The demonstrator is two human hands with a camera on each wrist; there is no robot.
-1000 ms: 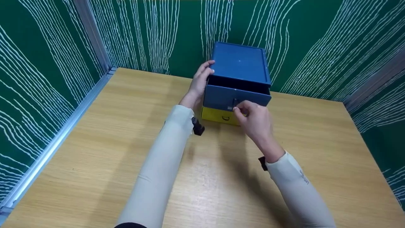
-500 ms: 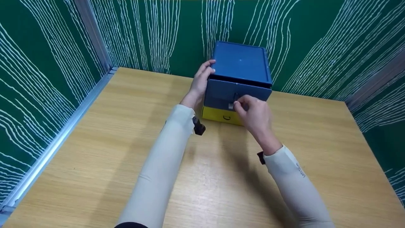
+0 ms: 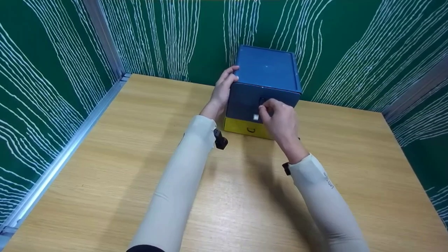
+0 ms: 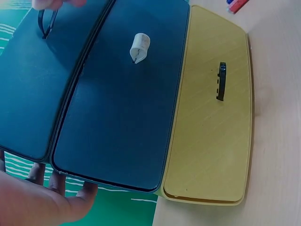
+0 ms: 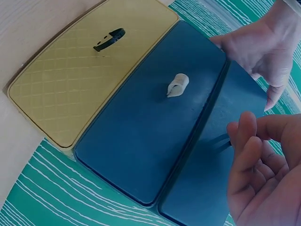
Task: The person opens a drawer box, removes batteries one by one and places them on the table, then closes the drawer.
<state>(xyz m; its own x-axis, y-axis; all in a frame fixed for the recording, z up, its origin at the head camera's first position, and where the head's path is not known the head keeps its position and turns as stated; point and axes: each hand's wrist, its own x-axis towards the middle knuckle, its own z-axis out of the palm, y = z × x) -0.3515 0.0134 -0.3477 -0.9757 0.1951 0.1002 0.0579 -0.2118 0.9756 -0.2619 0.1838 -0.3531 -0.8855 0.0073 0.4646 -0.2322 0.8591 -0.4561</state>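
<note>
A small drawer cabinet with a blue top (image 3: 267,68) stands at the back of the table. Its two upper drawers are blue, the lowest a yellow drawer (image 4: 207,146) with a black handle (image 4: 221,81). My right hand (image 3: 280,119) pinches the black handle (image 5: 220,142) of the top blue drawer (image 4: 37,89), whose front sits nearly flush with the cabinet. A white handle (image 5: 178,85) shows on the middle drawer (image 5: 150,113). Against the cabinet's left side rests my left hand (image 3: 222,91), its fingertips at the top edge in the head view.
The wooden table (image 3: 140,147) spreads out in front of the cabinet. Behind it rises a green wall (image 3: 206,42) with white wavy lines. Small red and blue items (image 4: 237,4) lie at the upper corner of the left wrist view.
The top blue drawer has slid back into the cabinet, and the dark gap under the top has closed. My right hand moved forward with its handle; my left hand stayed in place.
</note>
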